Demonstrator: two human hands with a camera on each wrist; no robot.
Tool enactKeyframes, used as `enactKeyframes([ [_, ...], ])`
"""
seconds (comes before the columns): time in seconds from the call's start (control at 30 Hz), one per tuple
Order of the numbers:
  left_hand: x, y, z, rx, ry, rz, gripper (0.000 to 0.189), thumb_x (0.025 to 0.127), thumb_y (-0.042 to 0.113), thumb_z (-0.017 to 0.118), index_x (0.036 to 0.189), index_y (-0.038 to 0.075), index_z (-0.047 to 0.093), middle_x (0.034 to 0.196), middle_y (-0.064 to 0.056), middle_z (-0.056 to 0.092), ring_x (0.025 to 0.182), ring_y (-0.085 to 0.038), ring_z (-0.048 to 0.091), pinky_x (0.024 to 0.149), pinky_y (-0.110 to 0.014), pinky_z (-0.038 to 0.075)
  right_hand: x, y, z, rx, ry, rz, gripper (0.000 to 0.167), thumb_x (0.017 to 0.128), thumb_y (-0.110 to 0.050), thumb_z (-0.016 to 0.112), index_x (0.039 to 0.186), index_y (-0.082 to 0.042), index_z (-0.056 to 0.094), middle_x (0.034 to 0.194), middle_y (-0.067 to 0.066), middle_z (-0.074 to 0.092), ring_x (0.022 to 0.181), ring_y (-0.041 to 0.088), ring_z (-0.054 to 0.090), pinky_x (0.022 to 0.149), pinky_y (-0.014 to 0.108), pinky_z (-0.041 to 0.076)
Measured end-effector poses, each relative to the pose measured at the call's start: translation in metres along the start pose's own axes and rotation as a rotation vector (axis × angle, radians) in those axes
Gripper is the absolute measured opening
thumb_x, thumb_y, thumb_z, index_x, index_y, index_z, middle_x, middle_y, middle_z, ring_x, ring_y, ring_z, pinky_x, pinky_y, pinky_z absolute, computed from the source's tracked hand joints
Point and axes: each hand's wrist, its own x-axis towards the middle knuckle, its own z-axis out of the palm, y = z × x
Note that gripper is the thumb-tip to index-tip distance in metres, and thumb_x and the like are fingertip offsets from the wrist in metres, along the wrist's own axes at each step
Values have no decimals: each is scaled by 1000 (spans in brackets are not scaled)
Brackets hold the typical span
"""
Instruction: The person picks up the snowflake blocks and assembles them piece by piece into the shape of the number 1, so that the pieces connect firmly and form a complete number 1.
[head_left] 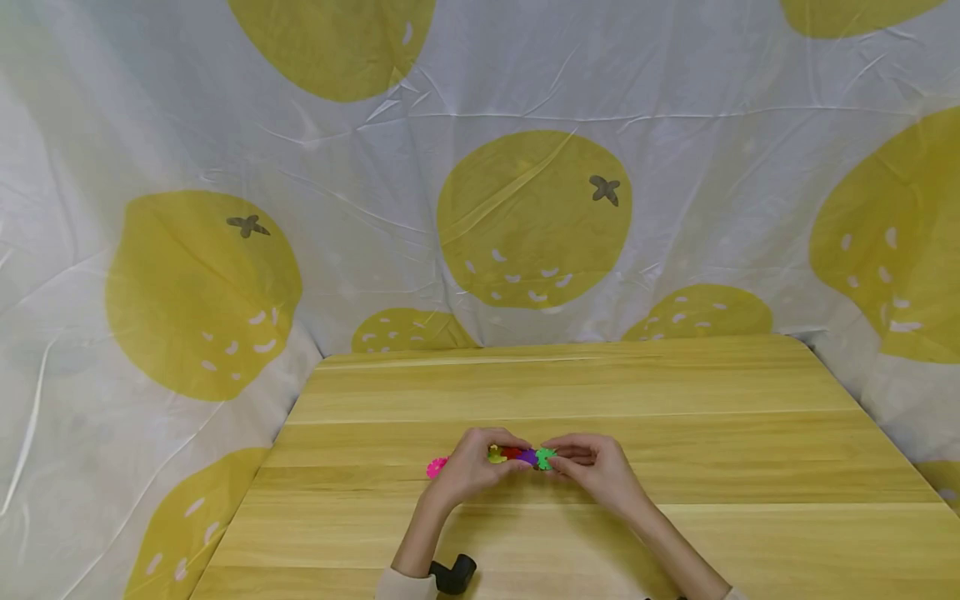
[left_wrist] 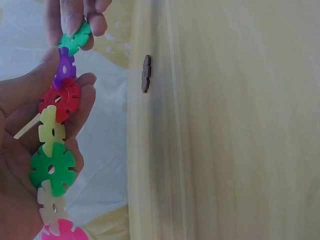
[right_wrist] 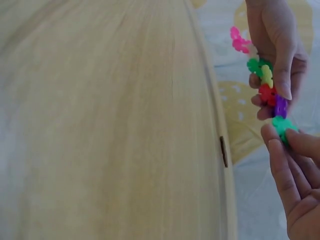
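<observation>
A chain of slotted plastic snowflake discs runs through my left hand [head_left: 474, 468]. In the left wrist view it holds a pink disc [left_wrist: 65, 232], a whitish disc [left_wrist: 52, 207], a green disc [left_wrist: 53, 170], a yellow disc [left_wrist: 52, 131], a red disc [left_wrist: 62, 102] and a purple disc [left_wrist: 65, 69]. My left thumb and fingers grip it around the purple and red discs. My right hand [head_left: 600, 471] pinches a light green disc [right_wrist: 283, 128], whose edge meets the purple one. Parts of the chain hide behind my left hand in the head view.
A brown disc [left_wrist: 146, 74] lies flat on the wooden table [head_left: 570, 383], near its edge in both wrist views. A black device [head_left: 454, 575] sits by my left wrist. Behind the table hangs a lemon-print cloth [head_left: 675, 225].
</observation>
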Motion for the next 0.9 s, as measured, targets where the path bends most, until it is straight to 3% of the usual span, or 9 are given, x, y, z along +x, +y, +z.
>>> enactKeyframes([
  [0.5,-1,0,1,-98,2,-27,18,90,15,81,108,12,82,104,0,79,97,-11,68,84,-24,53,-1,0,-2,131,-48,3,24,94,1,72,114,13,72,110,33,73,95,45,75,82,42,62],
  [0.77,0,1,3,-102,-22,-38,20,90,15,81,110,11,82,103,-1,79,94,-6,66,81,-22,52,-2,-2,2,57,-23,-17,21,93,1,73,111,11,74,108,30,74,92,45,75,80,40,63],
  [0.9,-1,1,3,-107,1,-48,19,90,17,81,109,14,82,103,1,79,93,-6,65,77,-22,51,0,-4,2,99,-9,19,23,93,1,73,113,13,72,108,32,74,92,48,74,80,42,62],
])
